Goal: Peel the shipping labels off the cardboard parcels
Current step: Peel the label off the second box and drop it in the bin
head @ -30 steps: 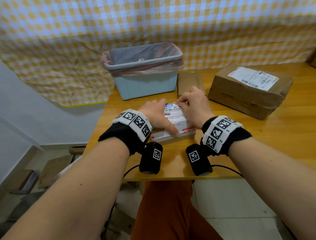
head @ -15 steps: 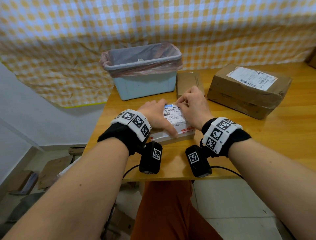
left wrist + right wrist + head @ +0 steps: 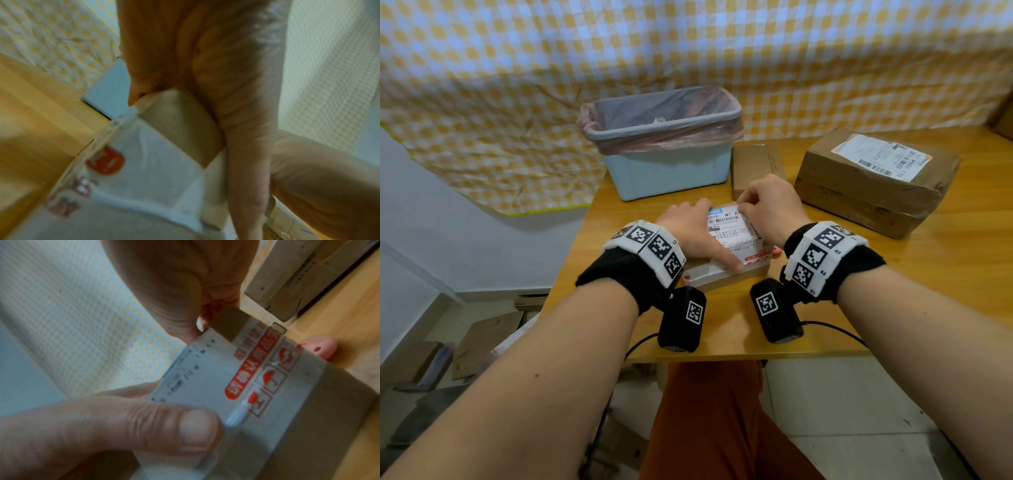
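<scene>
A small cardboard parcel (image 3: 722, 279) lies on the wooden table (image 3: 945, 267) close to the front edge. A white shipping label (image 3: 732, 233) covers its top. My left hand (image 3: 695, 236) grips the parcel from the left, fingers over the far side and thumb pressed on the label's near end. My right hand (image 3: 743, 205) pinches the label's far right corner. In the right wrist view the right hand (image 3: 205, 321) has its thumbnail at the edge of the label (image 3: 205, 378). In the left wrist view my left hand (image 3: 205, 56) wraps the parcel (image 3: 179, 129).
A larger brown parcel (image 3: 869, 192) with its own label (image 3: 881, 160) sits at the right. A flat brown box (image 3: 756, 168) lies behind my hands, beside a blue bin (image 3: 661, 147) lined with a plastic bag. A small pink object (image 3: 878, 251) lies right of the parcel.
Almost nothing: my right fingers have shifted slightly at the label's far corner. The left hand and the parcel stay where they were.
</scene>
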